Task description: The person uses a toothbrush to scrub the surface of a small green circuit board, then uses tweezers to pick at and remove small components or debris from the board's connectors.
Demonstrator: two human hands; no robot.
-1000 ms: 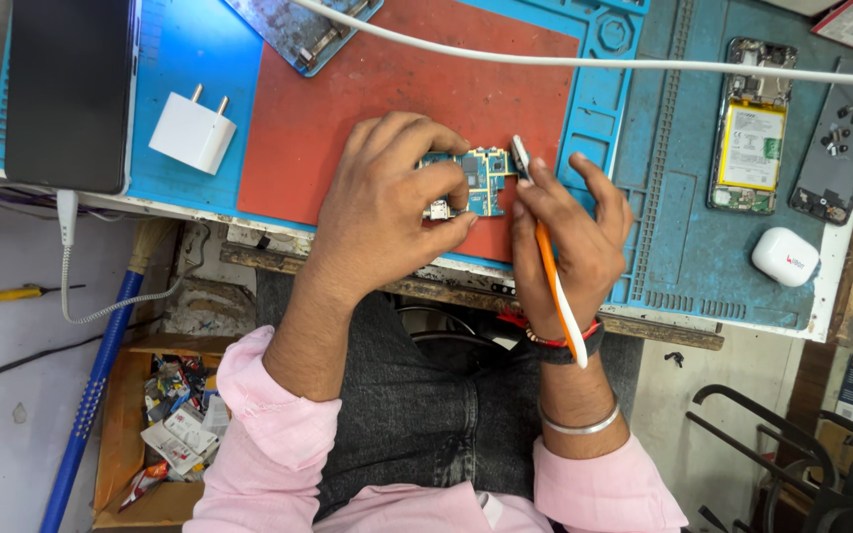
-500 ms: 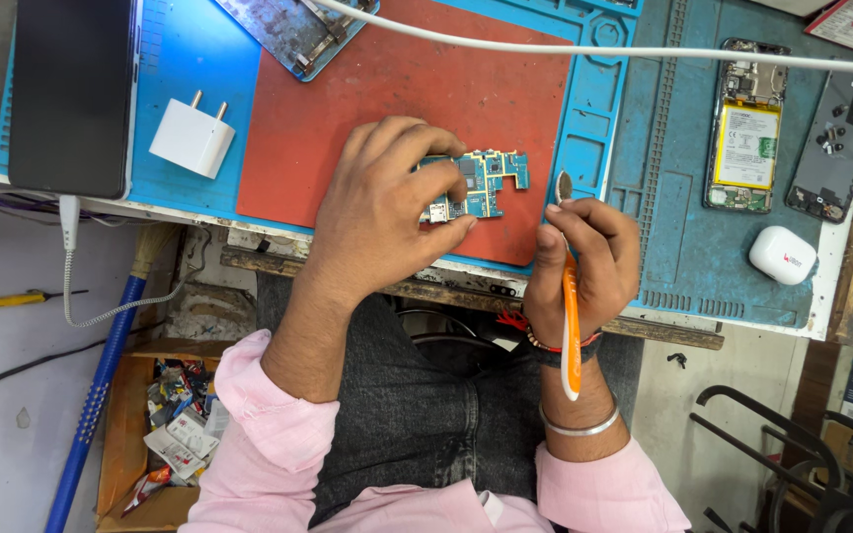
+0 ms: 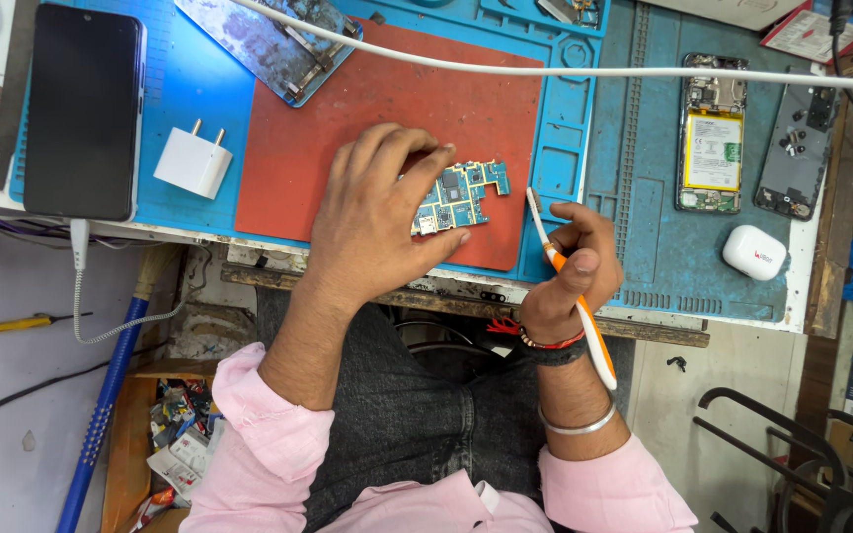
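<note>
My left hand (image 3: 377,222) presses a small blue-green circuit board (image 3: 461,194) down on the red mat (image 3: 367,118), with fingertips on the board's left part. My right hand (image 3: 573,271) holds a white and orange toothbrush (image 3: 577,306) just right of the board. The brush head points up toward the blue mat (image 3: 555,148) and is apart from the board.
A black phone (image 3: 84,109) and a white charger plug (image 3: 193,161) lie at the left. A metal board holder (image 3: 269,39) sits at the top. An opened phone with a yellow battery (image 3: 711,133), a back cover (image 3: 794,148) and a white earbud case (image 3: 754,252) are at the right. A white cable (image 3: 545,71) crosses above.
My right hand drew the toothbrush off the board to the right and tilted it upright. The left hand stays on the board, which is now more exposed.
</note>
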